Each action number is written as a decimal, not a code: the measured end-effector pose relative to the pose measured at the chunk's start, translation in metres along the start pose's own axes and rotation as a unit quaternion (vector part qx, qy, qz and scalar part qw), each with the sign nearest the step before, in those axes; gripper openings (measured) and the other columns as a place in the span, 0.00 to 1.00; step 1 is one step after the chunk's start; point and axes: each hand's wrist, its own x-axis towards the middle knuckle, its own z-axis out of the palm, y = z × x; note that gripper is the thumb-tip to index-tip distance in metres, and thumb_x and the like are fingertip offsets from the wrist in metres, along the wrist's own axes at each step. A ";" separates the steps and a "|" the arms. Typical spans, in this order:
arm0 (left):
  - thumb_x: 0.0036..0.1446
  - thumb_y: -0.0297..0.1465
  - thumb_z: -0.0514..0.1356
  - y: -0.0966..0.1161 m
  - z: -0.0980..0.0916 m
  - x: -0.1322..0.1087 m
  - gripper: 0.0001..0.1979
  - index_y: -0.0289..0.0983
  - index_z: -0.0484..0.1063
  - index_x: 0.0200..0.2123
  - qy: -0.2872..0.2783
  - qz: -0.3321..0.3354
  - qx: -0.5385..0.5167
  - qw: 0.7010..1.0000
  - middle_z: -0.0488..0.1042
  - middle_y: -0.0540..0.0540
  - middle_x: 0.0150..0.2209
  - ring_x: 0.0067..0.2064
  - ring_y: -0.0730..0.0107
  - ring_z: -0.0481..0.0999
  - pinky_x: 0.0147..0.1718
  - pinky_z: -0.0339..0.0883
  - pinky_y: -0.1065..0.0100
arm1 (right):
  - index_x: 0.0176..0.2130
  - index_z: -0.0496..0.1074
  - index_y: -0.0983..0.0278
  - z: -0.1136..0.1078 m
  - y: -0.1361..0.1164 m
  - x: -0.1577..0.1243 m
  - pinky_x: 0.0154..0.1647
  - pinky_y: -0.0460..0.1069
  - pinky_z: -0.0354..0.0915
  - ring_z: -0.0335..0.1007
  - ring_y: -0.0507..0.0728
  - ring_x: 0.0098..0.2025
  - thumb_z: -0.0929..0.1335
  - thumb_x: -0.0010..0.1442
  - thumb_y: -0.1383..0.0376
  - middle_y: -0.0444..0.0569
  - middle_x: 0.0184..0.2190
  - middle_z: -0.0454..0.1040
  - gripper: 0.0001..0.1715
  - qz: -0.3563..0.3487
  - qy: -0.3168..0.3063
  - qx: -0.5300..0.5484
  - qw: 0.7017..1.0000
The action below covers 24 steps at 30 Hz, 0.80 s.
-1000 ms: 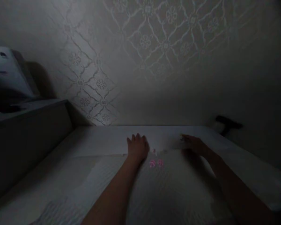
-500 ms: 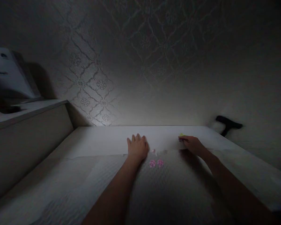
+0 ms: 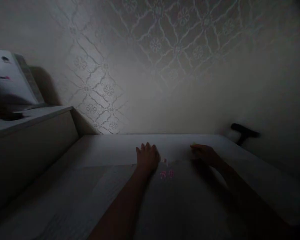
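Your left hand [image 3: 147,157] lies flat, fingers spread, pressing the pale ribbed fabric sheet [image 3: 95,196] at its far edge on the white tabletop [image 3: 110,146]; judging by look it's light, soft and prone to sliding, so pin it at the edge. Your right hand [image 3: 205,154] rests further right, grip unreadable in the dark. The two small pink flower-shaped pieces [image 3: 167,174] just near-right of the left hand are too dim to identify.

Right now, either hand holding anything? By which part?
Left hand lies flat on the white cloth, holding nothing. Right hand: too dark to tell.
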 end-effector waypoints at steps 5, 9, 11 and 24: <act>0.65 0.36 0.45 0.000 0.000 0.000 0.21 0.38 0.66 0.56 -0.002 -0.001 -0.004 1.000 0.63 0.36 0.62 0.62 0.47 0.60 0.58 0.52 0.43 | 0.45 0.78 0.60 -0.006 -0.040 -0.013 0.51 0.59 0.70 0.75 0.61 0.48 0.64 0.58 0.62 0.51 0.45 0.79 0.18 -0.064 0.003 0.090 0.994; 0.65 0.36 0.46 0.001 0.000 0.000 0.20 0.39 0.66 0.56 -0.004 -0.005 -0.004 1.000 0.63 0.37 0.61 0.62 0.49 0.60 0.58 0.51 0.44 | 0.44 0.77 0.62 -0.010 -0.085 -0.027 0.37 0.51 0.71 0.74 0.56 0.35 0.68 0.58 0.56 0.51 0.38 0.79 0.17 -0.132 -0.104 0.179 0.969; 0.65 0.36 0.46 0.001 0.000 0.000 0.21 0.40 0.65 0.56 -0.005 -0.007 -0.003 1.000 0.62 0.38 0.62 0.63 0.48 0.58 0.58 0.51 0.44 | 0.42 0.77 0.62 -0.009 -0.102 -0.032 0.35 0.49 0.69 0.72 0.54 0.34 0.71 0.56 0.56 0.49 0.35 0.77 0.17 -0.153 -0.162 0.198 0.954; 0.65 0.36 0.45 0.000 0.003 0.000 0.21 0.39 0.66 0.56 0.014 -0.001 0.004 1.000 0.63 0.37 0.61 0.62 0.48 0.60 0.57 0.53 0.44 | 0.48 0.72 0.64 0.002 -0.113 -0.037 0.33 0.48 0.65 0.67 0.53 0.32 0.72 0.54 0.59 0.45 0.33 0.72 0.22 -0.158 -0.236 0.249 0.926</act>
